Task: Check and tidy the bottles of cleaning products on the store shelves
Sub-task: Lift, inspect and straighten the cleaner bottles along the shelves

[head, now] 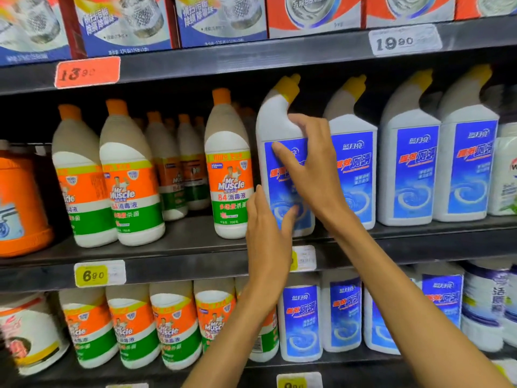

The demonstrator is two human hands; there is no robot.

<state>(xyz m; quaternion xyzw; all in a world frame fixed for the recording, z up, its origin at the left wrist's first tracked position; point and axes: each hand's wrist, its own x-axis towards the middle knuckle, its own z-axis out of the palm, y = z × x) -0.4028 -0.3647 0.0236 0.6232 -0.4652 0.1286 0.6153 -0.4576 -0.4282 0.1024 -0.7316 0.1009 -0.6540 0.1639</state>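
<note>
On the middle shelf (195,247), near its front edge, a white plastic toilet-cleaner bottle (275,127) with an angled neck, a yellow cap and a glossy blue label stands slightly turned, first in a row of matching bottles (408,163) running toward the shelf's right end. The right hand (310,161) grasps its upper body, thumb across the label and fingers curled round the right shoulder. The left hand (265,222) presses against its lower left side, fingers fairly straight, thumb on the label. Just beside it to the left stands a rounded white bottle with an orange and green label (228,177) and an orange cap; more of these stand toward the shelf's left end. The shelf is dark, smooth metal, with paper price tags (99,273) along its front edge. Cardboard boxes (126,23) fill the shelf above.
</note>
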